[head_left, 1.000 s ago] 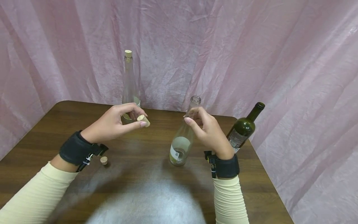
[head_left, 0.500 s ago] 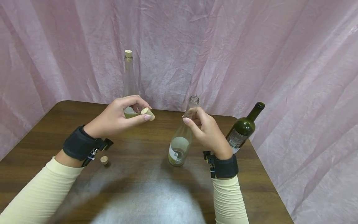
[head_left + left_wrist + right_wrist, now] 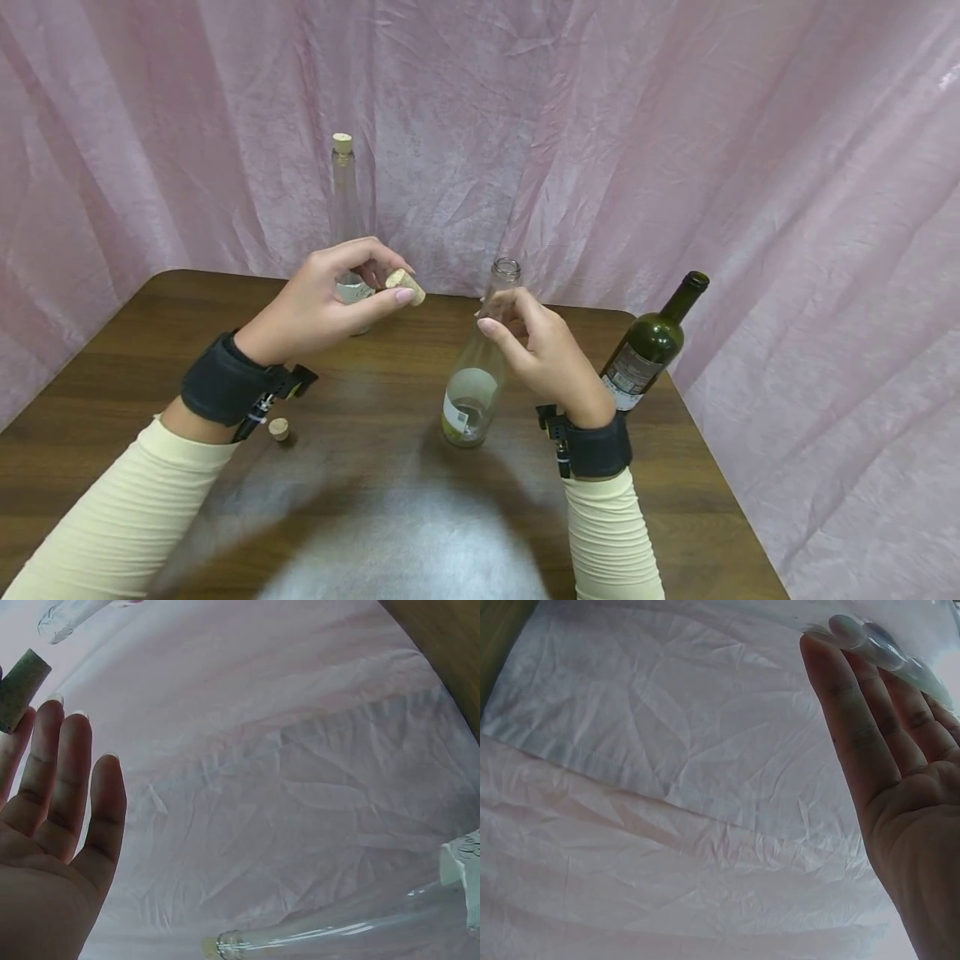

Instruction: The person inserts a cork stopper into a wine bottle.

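My left hand [image 3: 322, 292] pinches a cork [image 3: 407, 287] between thumb and fingertips, above the table and left of an uncorked clear bottle [image 3: 474, 392]. In the left wrist view the cork [image 3: 24, 688] shows at the fingertips, the other fingers stretched out. Around the neck of that clear bottle curls my right hand [image 3: 547, 350]; the bottle leans slightly and its mouth is bare. The right wrist view shows the fingers [image 3: 855, 724] against the clear glass. A second clear bottle [image 3: 347, 200] with a cork in its mouth stands behind my left hand, partly hidden by it.
A small cork [image 3: 279, 429] stands on the wooden table [image 3: 360, 517] below my left wrist. To the right of my right hand is a dark green bottle [image 3: 652, 337] without a cork. Pink curtain [image 3: 465, 150] hangs behind the table's far edge.
My left hand has risen and moved right with the cork, closer to the uncorked bottle. The right hand and that bottle have shifted slightly left.
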Tool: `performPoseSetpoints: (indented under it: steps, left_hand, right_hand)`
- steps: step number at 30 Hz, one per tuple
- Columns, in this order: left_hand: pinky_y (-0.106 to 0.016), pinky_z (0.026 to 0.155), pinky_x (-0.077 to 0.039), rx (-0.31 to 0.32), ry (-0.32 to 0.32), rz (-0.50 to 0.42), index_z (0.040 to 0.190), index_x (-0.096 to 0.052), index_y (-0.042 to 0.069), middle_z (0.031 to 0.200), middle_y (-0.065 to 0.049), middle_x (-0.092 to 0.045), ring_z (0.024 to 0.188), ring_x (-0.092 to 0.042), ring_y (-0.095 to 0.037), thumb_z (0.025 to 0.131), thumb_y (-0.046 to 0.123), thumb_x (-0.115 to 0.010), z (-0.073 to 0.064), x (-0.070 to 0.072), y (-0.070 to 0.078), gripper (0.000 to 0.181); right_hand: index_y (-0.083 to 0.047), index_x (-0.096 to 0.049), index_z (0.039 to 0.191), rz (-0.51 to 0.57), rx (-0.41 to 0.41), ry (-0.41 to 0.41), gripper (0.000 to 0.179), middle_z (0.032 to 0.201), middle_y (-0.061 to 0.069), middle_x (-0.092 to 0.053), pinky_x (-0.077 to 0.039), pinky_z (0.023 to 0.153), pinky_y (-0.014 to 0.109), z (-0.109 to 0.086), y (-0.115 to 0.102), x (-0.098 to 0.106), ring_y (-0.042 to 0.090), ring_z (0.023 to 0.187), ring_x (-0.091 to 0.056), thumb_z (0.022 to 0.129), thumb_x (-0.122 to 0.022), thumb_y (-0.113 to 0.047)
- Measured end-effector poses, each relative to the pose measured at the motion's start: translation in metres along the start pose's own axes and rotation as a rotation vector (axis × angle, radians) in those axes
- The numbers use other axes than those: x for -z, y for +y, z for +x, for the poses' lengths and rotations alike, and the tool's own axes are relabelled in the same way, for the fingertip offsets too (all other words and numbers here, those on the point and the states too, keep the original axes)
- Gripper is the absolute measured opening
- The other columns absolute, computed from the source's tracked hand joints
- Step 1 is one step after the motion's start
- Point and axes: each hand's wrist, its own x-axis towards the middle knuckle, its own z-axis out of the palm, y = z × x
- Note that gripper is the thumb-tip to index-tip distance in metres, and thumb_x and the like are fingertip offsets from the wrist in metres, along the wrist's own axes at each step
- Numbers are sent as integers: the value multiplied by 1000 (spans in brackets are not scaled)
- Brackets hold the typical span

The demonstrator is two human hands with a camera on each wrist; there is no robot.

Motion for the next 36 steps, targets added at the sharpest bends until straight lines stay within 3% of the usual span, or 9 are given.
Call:
performPoseSetpoints:
  steps: [18,36]
  left_hand:
    - [-30,81,-48,-56,55,-46,110,-74,6,103,10,-72,84,-62,-17,93,13,-78,14,2,15,18]
    - [-30,81,-49,-69,57,-41,113,-73,2,101,7,-73,84,-63,-19,94,12,-77,24,13,28,22]
  right_hand:
    - [-6,-61,121,71,106,-33,28,109,-4,-69,-55,84,29,8,-10,-15,8,96,-66,105,-62,-29]
    - [-5,-61,121,64,161,-37,29,110,-3,-70,-53,82,27,11,-19,-27,6,93,-65,105,-62,-29]
